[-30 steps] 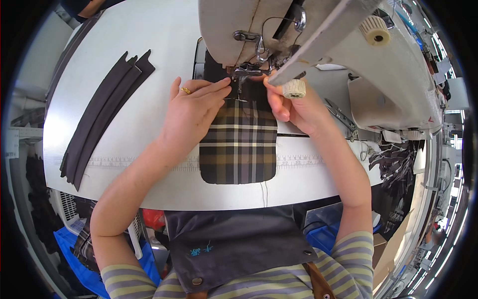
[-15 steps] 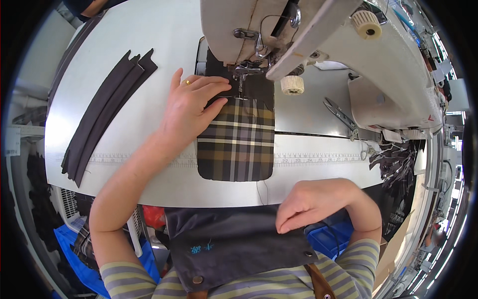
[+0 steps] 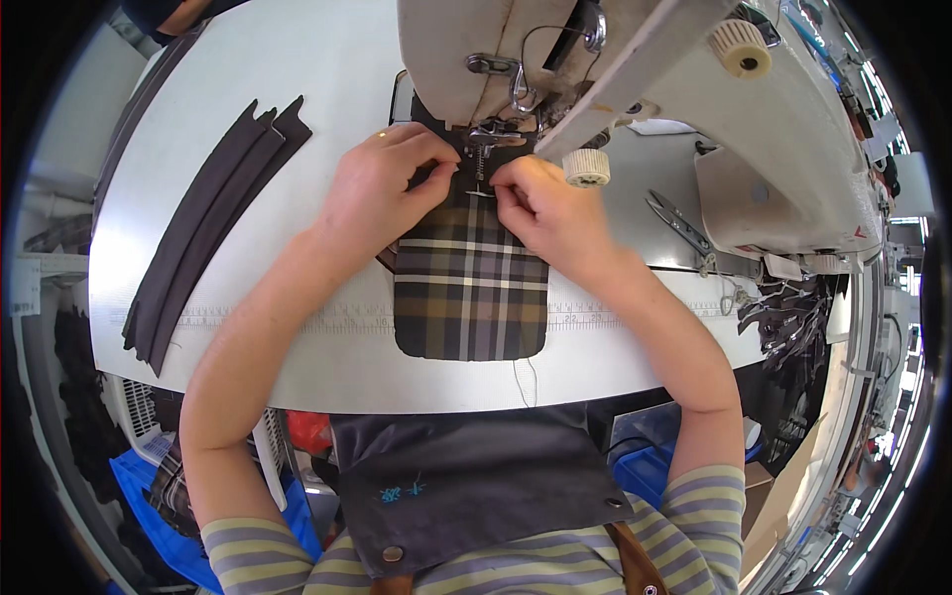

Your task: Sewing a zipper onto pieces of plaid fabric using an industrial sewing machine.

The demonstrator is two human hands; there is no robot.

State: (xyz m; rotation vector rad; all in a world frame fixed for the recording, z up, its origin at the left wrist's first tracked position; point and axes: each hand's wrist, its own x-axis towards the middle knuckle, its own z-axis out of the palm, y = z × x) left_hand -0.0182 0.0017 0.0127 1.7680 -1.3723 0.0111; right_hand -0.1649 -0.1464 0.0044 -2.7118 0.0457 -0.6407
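A plaid fabric piece [image 3: 470,307] with rounded lower corners lies under the sewing machine's presser foot [image 3: 493,134], its upper part covered by dark fabric [image 3: 461,183]. My left hand [image 3: 387,183] is closed at the left of the foot, fingertips pinched on the dark fabric. My right hand [image 3: 550,213] is closed just right of the foot, thumb and forefinger pinching at the same fabric. Both pinches are close to the needle, whose tip is too small to make out.
Dark cut strips [image 3: 203,223] lie on the left of the white table [image 3: 228,69]. Thread snips [image 3: 677,220] rest right of the plaid piece, with tangled dark pieces [image 3: 788,317] at the right edge. Below are a blue bin [image 3: 144,486] and white basket [image 3: 144,416]. Another person's arm [image 3: 183,15] shows top left.
My right hand has come back up from over the apron to beside the presser foot. My left hand has moved slightly up, its fingers now curled into a pinch.
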